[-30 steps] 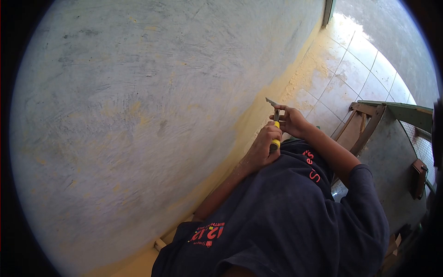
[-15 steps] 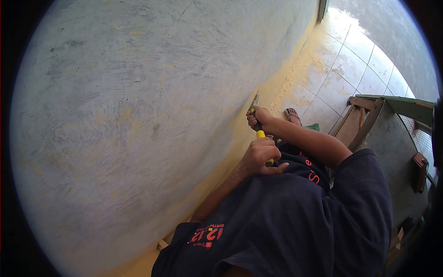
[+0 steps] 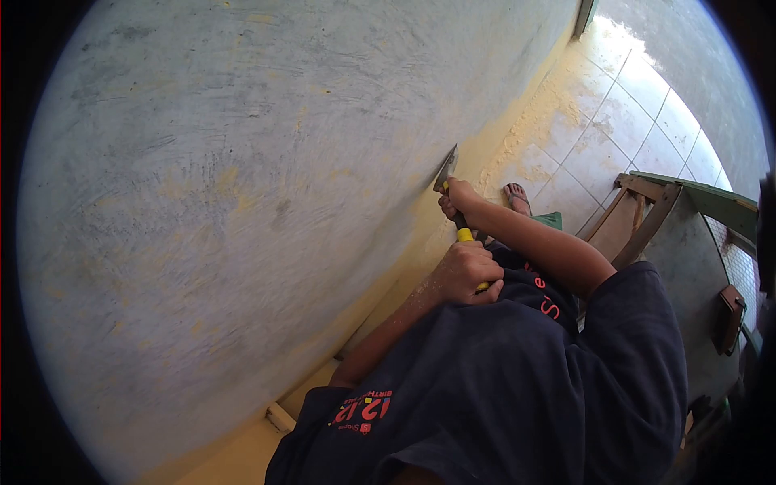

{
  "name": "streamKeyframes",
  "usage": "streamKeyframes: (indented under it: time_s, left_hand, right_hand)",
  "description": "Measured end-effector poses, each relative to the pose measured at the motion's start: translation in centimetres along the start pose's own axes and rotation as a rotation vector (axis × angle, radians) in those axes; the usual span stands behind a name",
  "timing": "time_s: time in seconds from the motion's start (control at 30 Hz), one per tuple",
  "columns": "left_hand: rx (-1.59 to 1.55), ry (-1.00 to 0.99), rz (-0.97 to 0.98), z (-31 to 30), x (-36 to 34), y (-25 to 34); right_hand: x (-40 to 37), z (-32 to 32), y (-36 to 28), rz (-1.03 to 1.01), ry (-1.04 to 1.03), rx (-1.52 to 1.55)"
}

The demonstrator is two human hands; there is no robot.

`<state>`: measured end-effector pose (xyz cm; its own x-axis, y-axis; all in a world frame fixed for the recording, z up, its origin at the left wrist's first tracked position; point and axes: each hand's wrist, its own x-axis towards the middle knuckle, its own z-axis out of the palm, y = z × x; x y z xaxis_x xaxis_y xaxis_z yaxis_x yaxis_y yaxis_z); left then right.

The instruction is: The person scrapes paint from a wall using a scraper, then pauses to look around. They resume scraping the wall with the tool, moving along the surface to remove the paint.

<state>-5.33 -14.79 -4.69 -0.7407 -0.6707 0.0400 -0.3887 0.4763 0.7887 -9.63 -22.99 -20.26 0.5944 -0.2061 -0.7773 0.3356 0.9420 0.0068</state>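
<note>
A scraper with a metal blade (image 3: pixel 444 168) and a black and yellow handle (image 3: pixel 464 234) is held in both hands. My right hand (image 3: pixel 459 202) is closed round its front part, just behind the blade. Lower down, my left hand (image 3: pixel 469 271) wraps the rear of the handle, close to my dark shirt (image 3: pixel 501 356). The blade lies at the grey-white wall (image 3: pixel 242 202), near the yellowish strip along its lower part; whether it touches the surface is hard to tell.
Yellowish flakes lie on the tiled floor (image 3: pixel 594 153) along the wall. A foot in a sandal (image 3: pixel 516 196) stands beyond my hands. At the right is a wooden frame (image 3: pixel 647 230) with a green edge and a brown object (image 3: pixel 729 319) hanging by it. A wood piece (image 3: pixel 280 418) sits lower left.
The scraper and both hands appear slightly further right, and the blade shows more of its broad face. The whole view has shifted a little too. Both hands keep hold of the handle.
</note>
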Motion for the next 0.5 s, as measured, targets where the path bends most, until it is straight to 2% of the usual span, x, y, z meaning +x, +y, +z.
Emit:
streamKeyframes:
  time_s: [0.5]
  left_hand:
    - [0.006,0.038,0.010,0.7,-0.7,-0.8]
  right_hand:
    - [1.2,-0.3,0.7,0.062,-0.062,0.065]
